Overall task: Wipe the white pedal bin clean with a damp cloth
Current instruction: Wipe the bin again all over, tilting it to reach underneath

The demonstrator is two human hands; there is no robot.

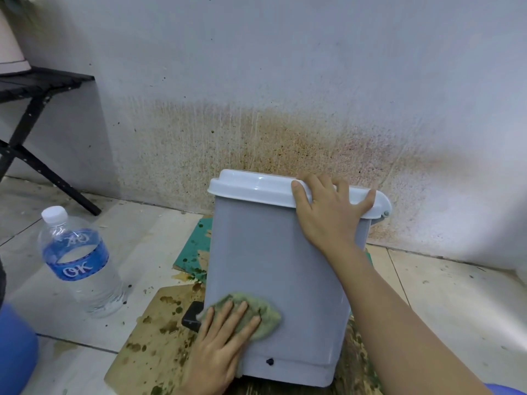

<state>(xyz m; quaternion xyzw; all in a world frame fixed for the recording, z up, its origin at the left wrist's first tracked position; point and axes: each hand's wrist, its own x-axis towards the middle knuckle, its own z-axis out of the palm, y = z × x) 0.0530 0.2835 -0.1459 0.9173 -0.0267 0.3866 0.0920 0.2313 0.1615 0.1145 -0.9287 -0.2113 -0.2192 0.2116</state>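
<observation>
The white pedal bin (285, 260) stands on stained cardboard near the wall, its lid (251, 185) closed. A black pedal (191, 316) sticks out at its lower left. My left hand (219, 346) presses a greenish damp cloth (262, 309) flat against the lower part of the bin's near side, fingers straight. My right hand (328, 212) rests on the bin's upper right, fingers spread and hooked over the lid's edge.
A clear water bottle (77, 260) with a blue label stands on the tiled floor to the left. Stained cardboard (154, 337) and a green sheet (196, 246) lie under the bin. A black folding table leg (42, 166) is at far left. The wall (285, 138) behind is brown-spattered.
</observation>
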